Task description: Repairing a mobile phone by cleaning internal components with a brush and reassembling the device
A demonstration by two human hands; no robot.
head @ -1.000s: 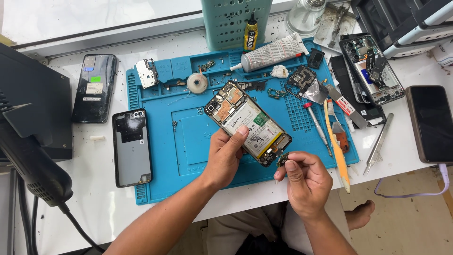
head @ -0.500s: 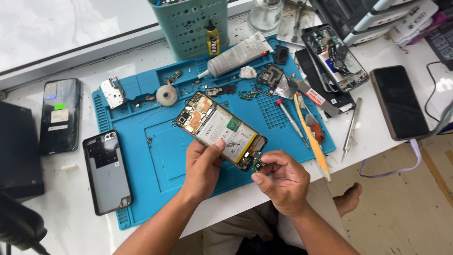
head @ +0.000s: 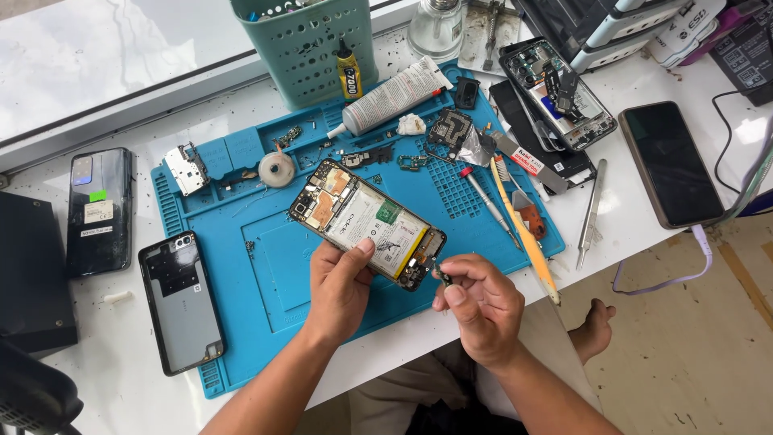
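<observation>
An opened phone (head: 366, 221) with its back off, showing the battery and boards, lies tilted above the blue work mat (head: 258, 266). My left hand (head: 338, 288) holds its lower long edge, thumb on the battery. My right hand (head: 475, 302) pinches a small dark part (head: 442, 276) right at the phone's bottom end. A black back cover (head: 181, 300) lies at the mat's left edge.
On the mat lie a grey glue tube (head: 394, 95), a tape roll (head: 276, 170), small parts, a screwdriver (head: 487, 200) and a yellow pry tool (head: 523, 234). Tweezers (head: 592, 211), another opened phone (head: 557, 93), a dark phone (head: 672, 163) sit right; a green basket (head: 310, 44) behind.
The view has shifted, so everything sits differently in the frame. My hands stay on the phone; the right hand still works with the small part at the phone's bottom end.
</observation>
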